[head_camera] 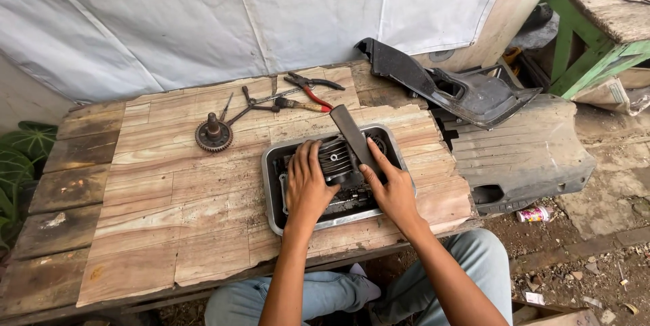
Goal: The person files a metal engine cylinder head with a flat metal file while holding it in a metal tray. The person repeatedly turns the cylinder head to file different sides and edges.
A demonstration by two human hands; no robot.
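- Tray (274, 194): metal, rectangular, on the wooden bench (149, 184) near its front edge.
- Cylinder (336, 158): finned engine part, inside the tray, centre.
- Left hand (308, 187): palm down, fingers spread flat on the cylinder's left side; pressing, not wrapped round it.
- Right hand (393, 190): closed on the lower end of a flat dark strip (352, 133), which slants up over the cylinder past the tray's far rim.
- Beyond the tray: pliers (313, 89); to their left, gear (213, 135).
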